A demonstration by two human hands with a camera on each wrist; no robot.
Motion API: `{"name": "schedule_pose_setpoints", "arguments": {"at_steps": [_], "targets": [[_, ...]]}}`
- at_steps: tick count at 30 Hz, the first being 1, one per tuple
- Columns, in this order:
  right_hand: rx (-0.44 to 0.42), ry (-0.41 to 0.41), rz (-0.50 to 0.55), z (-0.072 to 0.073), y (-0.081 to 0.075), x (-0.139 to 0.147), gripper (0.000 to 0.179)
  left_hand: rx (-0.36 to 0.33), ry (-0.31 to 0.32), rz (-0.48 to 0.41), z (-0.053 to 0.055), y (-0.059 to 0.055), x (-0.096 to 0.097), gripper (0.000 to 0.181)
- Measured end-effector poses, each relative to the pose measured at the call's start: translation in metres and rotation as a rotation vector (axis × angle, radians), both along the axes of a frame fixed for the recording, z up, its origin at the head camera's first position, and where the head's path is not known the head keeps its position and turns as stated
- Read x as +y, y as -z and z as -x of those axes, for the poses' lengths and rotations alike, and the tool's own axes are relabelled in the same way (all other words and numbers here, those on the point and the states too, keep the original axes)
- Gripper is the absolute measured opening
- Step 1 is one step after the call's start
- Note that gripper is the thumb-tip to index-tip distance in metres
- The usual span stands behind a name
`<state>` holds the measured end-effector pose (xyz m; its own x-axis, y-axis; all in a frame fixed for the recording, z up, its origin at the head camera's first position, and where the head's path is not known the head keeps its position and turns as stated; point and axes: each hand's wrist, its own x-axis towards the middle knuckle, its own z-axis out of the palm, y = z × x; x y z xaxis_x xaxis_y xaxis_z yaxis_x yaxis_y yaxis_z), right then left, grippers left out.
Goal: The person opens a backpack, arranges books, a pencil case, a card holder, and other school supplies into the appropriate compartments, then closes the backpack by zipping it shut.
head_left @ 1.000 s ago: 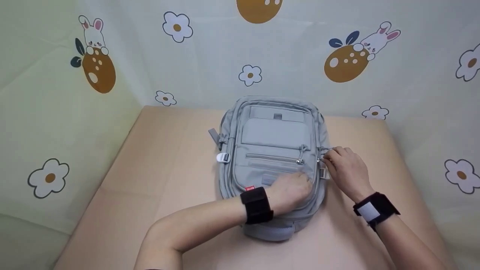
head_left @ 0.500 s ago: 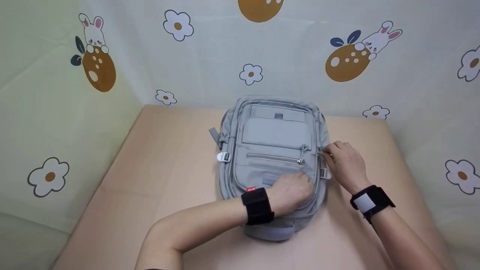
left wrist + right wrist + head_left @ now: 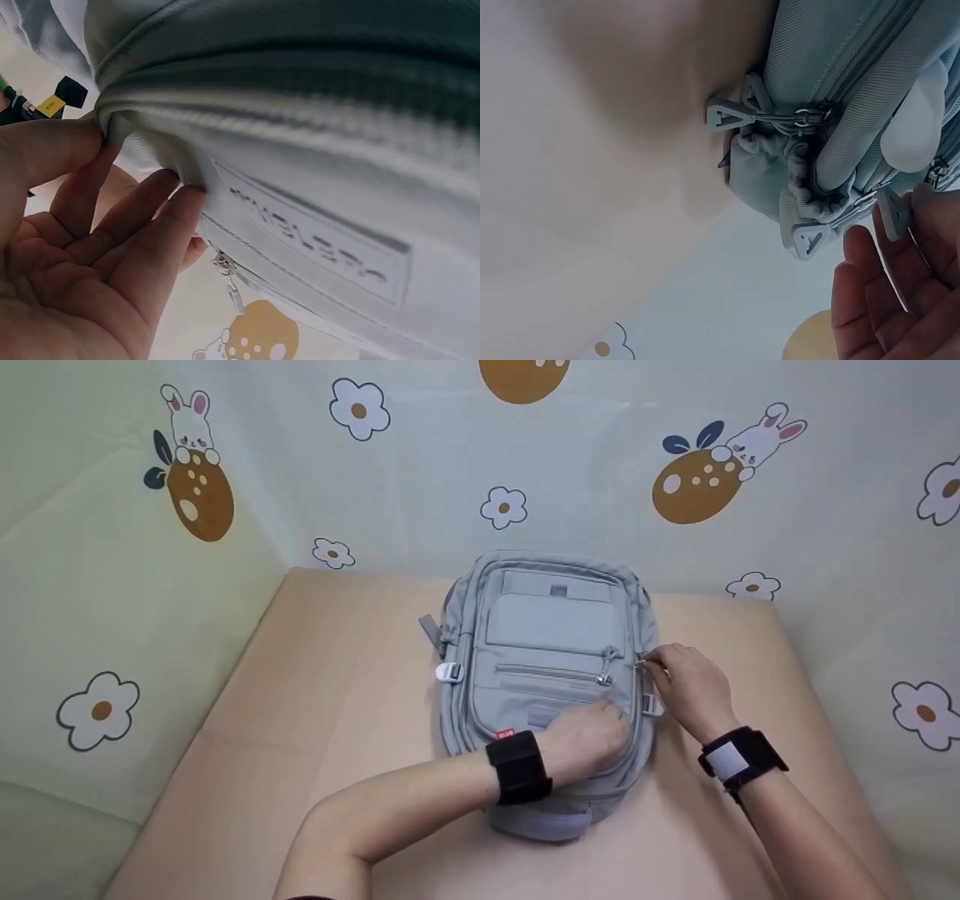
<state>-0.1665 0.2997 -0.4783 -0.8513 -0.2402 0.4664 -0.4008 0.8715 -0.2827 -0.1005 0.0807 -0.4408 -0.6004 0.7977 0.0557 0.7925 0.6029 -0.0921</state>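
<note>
A grey backpack [image 3: 555, 622] lies front side up, its carry handle [image 3: 544, 823] toward me. Over its lower front, my left hand [image 3: 589, 741] pinches a fold of the fabric [image 3: 142, 120] between thumb and fingers, beside a raised brand patch [image 3: 315, 225] in the left wrist view. At the pack's right side, my right hand [image 3: 691, 684] pinches a grey zipper pull [image 3: 894, 214] between thumb and index finger. More pulls, such as a triangular one [image 3: 731, 115], hang free near it. In the head view the right fingertips hide the held pull.
The pack rests on a beige tabletop [image 3: 337, 660]. Patterned cloth walls [image 3: 420, 472] enclose it at the back and both sides. A white buckle [image 3: 450, 673] and a loose strap end [image 3: 430, 628] stick out on the pack's left side. A short front zipper [image 3: 551, 673] crosses its middle.
My right hand has shifted a little away from me along the pack's right edge, mostly in the first half second. The left hand keeps its pinch, and the backpack stays in place.
</note>
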Motion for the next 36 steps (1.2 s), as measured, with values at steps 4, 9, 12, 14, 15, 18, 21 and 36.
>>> {"name": "schedule_pose_setpoints", "arguments": {"at_steps": [4,9,12,14,15,18,21,36], "targets": [[-0.063,0.031,0.011,0.005,0.0,-0.003,0.007,0.011,0.022,-0.016,0.006,0.0,-0.001,0.017],[-0.129,0.049,0.027,0.01,0.001,-0.008,0.01,-0.002,0.032,-0.04,0.013,0.0,-0.005,0.019],[-0.149,0.056,0.032,0.013,0.001,-0.008,0.011,-0.019,0.029,-0.054,0.015,0.0,-0.006,0.021],[-0.158,0.058,0.035,0.014,0.002,-0.007,0.012,-0.021,0.022,-0.059,0.015,0.0,-0.005,0.024],[-0.165,0.057,0.037,0.014,0.002,-0.006,0.012,-0.019,0.019,-0.067,0.015,0.001,-0.005,0.023],[-0.152,0.047,0.045,0.014,0.003,-0.002,0.012,-0.011,0.019,-0.093,0.015,0.003,-0.007,0.018],[-0.12,0.043,0.053,0.012,0.005,0.004,0.01,0.052,0.044,-0.126,0.015,0.002,-0.014,0.009],[-0.07,0.149,0.02,-0.013,-0.003,0.051,0.023,0.045,-0.412,-0.25,0.055,-0.005,-0.178,0.061]]}}
